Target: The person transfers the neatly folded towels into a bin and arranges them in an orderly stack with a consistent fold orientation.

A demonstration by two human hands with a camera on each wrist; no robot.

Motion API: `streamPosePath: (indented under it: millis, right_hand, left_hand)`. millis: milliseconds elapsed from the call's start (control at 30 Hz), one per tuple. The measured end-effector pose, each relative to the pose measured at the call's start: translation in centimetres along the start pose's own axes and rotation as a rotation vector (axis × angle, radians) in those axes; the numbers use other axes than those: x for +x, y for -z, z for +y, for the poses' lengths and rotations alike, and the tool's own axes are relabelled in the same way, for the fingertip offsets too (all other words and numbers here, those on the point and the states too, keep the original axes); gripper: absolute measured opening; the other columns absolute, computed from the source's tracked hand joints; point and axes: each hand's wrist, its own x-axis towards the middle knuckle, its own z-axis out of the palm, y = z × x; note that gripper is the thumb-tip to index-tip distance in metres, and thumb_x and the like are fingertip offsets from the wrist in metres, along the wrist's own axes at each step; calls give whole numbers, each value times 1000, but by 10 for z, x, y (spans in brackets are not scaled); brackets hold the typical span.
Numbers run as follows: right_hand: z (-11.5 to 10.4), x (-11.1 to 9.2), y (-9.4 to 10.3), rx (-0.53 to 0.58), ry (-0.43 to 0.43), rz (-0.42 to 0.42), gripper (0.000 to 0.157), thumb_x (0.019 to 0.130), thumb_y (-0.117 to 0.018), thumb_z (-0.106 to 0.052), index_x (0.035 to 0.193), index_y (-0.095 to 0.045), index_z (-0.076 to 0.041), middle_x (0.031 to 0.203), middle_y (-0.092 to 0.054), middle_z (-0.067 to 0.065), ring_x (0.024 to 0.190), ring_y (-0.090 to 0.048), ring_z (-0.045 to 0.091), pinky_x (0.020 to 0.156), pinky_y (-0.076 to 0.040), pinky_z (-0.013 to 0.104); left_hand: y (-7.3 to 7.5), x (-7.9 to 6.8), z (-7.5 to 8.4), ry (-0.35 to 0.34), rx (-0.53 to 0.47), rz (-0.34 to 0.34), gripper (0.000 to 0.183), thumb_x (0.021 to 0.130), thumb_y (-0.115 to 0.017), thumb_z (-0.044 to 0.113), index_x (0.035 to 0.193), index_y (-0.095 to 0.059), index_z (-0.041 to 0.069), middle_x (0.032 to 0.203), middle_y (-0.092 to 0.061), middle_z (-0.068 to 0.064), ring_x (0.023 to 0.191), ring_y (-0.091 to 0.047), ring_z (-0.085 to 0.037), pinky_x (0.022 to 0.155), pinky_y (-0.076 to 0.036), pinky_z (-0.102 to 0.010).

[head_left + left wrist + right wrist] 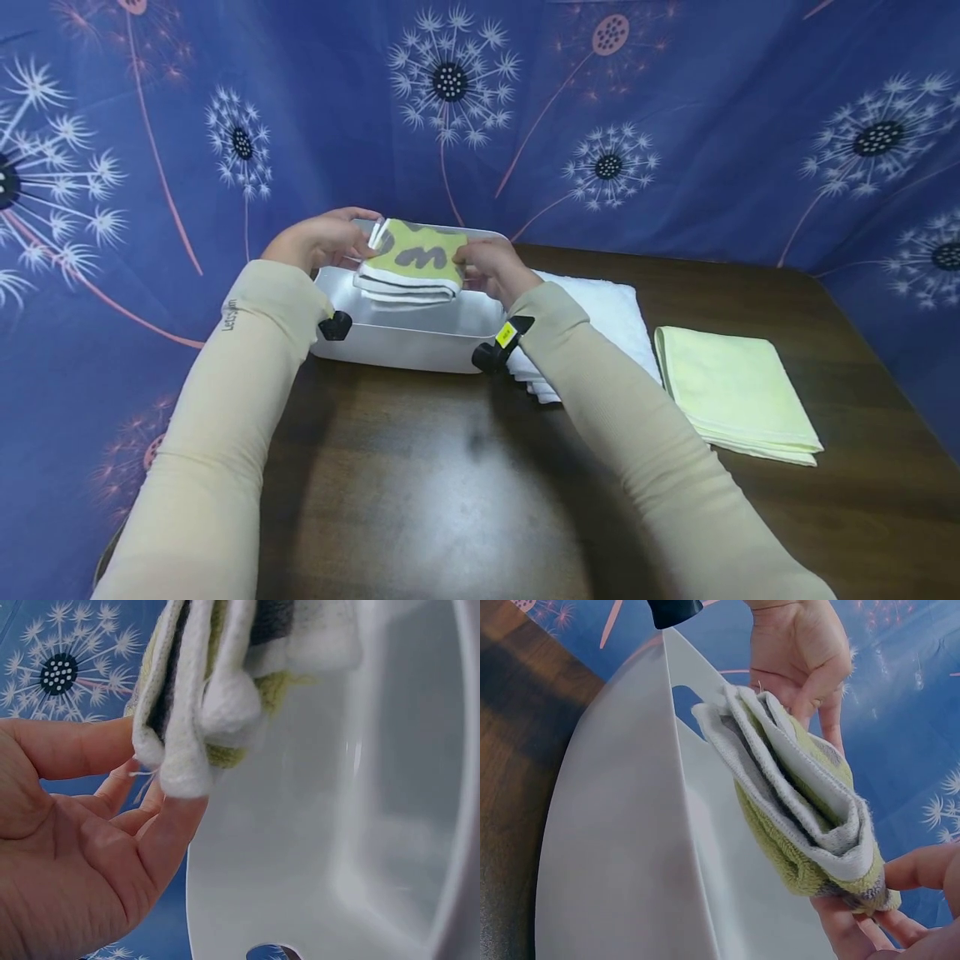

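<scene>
A folded green towel (pixel 422 254) with grey markings and white edges is held up over a white plastic bin (pixel 405 346). My left hand (pixel 326 239) pinches its left end, thumb on one face and fingers on the other. At the opposite end my right hand (pixel 495 265) grips the folded side. In the right wrist view the towel (pixel 802 802) shows several layers, above the bin's interior. The left wrist view has the fingertips (pixel 176 825) under the white hem, and the bin's inner wall (pixel 300 825) lies beside and below.
Right of the bin lies a folded white towel (pixel 607 317), partly behind my right forearm. Farther right is a folded pale yellow towel (pixel 738 392). All stand on a dark wooden table (pixel 420 467). A blue dandelion-print cloth (pixel 315 100) hangs close behind.
</scene>
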Motion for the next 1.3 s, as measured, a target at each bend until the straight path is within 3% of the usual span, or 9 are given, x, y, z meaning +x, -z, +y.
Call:
streamPosePath:
  millis: [233, 500, 700, 800, 933, 1000, 1167, 1300]
  right_hand:
    - [4, 8, 4, -1, -29, 19, 37, 85, -54, 5, 122, -54, -3, 119, -52, 8, 97, -59, 25, 77, -52, 32]
    - [8, 12, 1, 9, -48, 2, 37, 86, -53, 6, 122, -49, -1, 121, -48, 9, 97, -57, 24, 81, -51, 33]
    - [8, 15, 0, 0, -76, -19, 37, 86, -52, 5, 123, -48, -1, 125, -46, 12, 100, -56, 25, 81, -51, 32]
    - [9, 17, 0, -12, -93, -19, 39, 87, -54, 3, 125, -48, -2, 126, -46, 13, 97, -57, 25, 70, -53, 28]
    - [8, 17, 0, -12, -104, -8, 39, 86, -55, 3, 124, -48, -1, 123, -48, 13, 87, -57, 23, 56, -50, 25]
    - [8, 18, 0, -10, -105, -4, 38, 86, -55, 3, 123, -48, -2, 121, -49, 12, 86, -56, 22, 57, -50, 25]
    - [15, 30, 2, 9, -91, -10, 35, 82, -56, 5, 117, -51, -1, 111, -52, 14, 85, -60, 24, 60, -51, 26]
    - [17, 34, 2, 8, -88, -21, 33, 81, -56, 5, 113, -51, 2, 109, -52, 16, 85, -61, 26, 65, -52, 28]
  left_hand:
    - [-4, 9, -2, 9, 28, 3, 72, 90, -48, -8, 148, -16, 18, 147, -22, -15, 93, -53, -19, 84, -47, -34]
    - [-4, 14, -10, 28, 41, 27, 72, 90, -49, -7, 149, -16, 19, 148, -19, -15, 98, -51, -22, 85, -47, -36]
    - [-4, 16, -13, 35, 64, 34, 70, 90, -50, -6, 148, -17, 17, 139, -26, -15, 104, -47, -25, 88, -45, -38]
    - [-3, 17, -15, 33, 80, 39, 70, 90, -50, -5, 148, -17, 15, 132, -31, -14, 102, -47, -24, 88, -45, -38]
    - [-2, 18, -14, 33, 94, 28, 71, 91, -50, -5, 148, -14, 15, 138, -26, -15, 104, -45, -24, 90, -43, -38]
    - [-3, 18, -14, 35, 92, 22, 71, 91, -50, -5, 149, -14, 15, 141, -22, -16, 106, -44, -24, 91, -42, -39]
    - [-4, 20, -15, 26, 91, 18, 70, 90, -48, -7, 149, -15, 15, 125, -38, -13, 101, -47, -23, 91, -42, -40]
    - [-5, 20, -18, 16, 105, 17, 69, 90, -46, -7, 149, -15, 15, 119, -42, -12, 98, -48, -22, 91, -42, -40]
